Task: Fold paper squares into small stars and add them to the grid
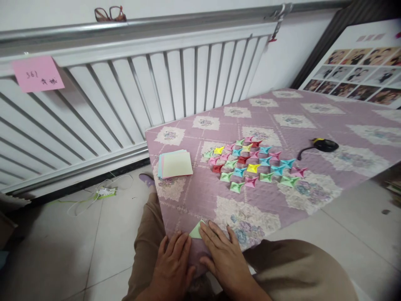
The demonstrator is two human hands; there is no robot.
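Observation:
A light green paper [196, 231], folded to a triangle, lies at the near edge of the table between my hands. My right hand [224, 255] rests flat with its fingers stretched over the right part of the paper, hiding some of it. At the paper's left corner, the fingertips of my left hand [173, 261] touch it, with the fingers lying along the table edge. Beyond them, several small folded paper shapes [242, 160] in green, pink, blue, red and yellow stand in slanted rows. A stack of square paper sheets [177, 164], cream on top, sits at the left.
A flowered mauve cloth [200, 200] covers the table. A black object with a thin curved end [326, 145] lies at the right. A white radiator [188, 79] borders the far side, with glasses [110, 15] above it. A power strip [106, 192] is on the floor.

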